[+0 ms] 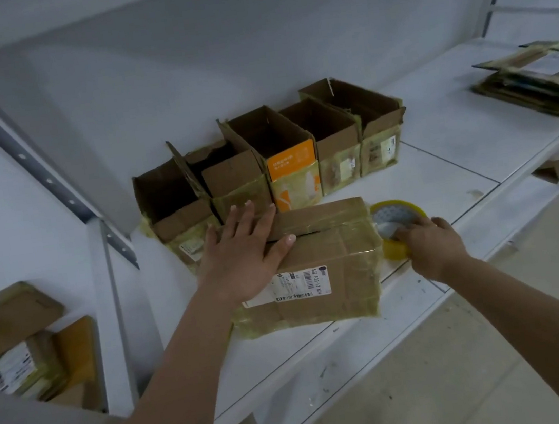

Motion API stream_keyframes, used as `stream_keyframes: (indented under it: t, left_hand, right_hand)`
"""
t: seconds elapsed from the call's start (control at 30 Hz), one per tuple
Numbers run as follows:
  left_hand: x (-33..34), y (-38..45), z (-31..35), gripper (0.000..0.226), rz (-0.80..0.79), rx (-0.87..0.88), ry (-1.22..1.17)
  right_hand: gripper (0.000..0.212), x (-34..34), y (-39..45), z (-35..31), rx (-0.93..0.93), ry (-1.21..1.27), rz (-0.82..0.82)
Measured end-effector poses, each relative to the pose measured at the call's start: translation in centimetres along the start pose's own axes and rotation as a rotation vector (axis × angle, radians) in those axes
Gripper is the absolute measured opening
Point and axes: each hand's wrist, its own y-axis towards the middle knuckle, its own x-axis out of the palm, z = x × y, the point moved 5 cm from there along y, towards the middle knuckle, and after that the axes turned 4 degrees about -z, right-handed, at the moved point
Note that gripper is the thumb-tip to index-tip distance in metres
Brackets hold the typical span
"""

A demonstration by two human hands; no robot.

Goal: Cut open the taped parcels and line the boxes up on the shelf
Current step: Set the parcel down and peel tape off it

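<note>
**Taped parcel pinned flat on white shelf**

A person's left hand [244, 252] lies flat, fingers straight, on a taped cardboard parcel [318, 270] w/ a barcode label [301, 283], at the front of the white metal shelf [439, 141]. Right hand [430, 245] curls round a yellow tape roll [396, 221] touching the parcel's right side. Behind: five opened boxes [275, 162] in a row, tops open, one w/ an orange panel. Far right, a stack of flattened cardboard [537, 78]; lower left, more taped parcels [31, 362].

White metal shelving [446, 140] stands against a white wall [180, 64] above pale floor tiles [503, 360]
</note>
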Motion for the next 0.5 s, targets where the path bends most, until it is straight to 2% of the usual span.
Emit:
stream_keyframes:
  t: [0.2,0.27,0.33,0.4,0.43,0.5]
  left_hand:
    - [-0.1,0.0,0.0,0.093,-0.003,0.0,-0.013]
    - [-0.2,-0.1,0.1,0.093,-0.006,0.0,-0.021]
    - [-0.4,-0.2,0.2,0.095,0.004,0.003,-0.044]
    - [-0.5,-0.3,0.2,0.095,0.027,0.009,-0.094]
    - [-0.6,-0.4,0.2,0.093,0.042,0.017,-0.127]
    - [-1.0,-0.7,0.1,0.086,0.073,0.041,-0.202]
  right_hand:
    - [0.045,-2.1,-1.1,1.8,0.112,-0.115,0.0]
    - [0.039,-5.0,-1.7,3.1,0.178,-0.015,0.037]
    - [0.03,-9.3,-2.5,3.7,0.182,0.191,0.115]
    - [0.012,-13.9,-3.7,2.6,0.084,0.398,0.227]
    - [0.01,-16.0,-4.6,1.4,0.002,0.482,0.263]
    - [0.021,-18.9,-6.6,-2.2,-0.182,0.594,0.27]
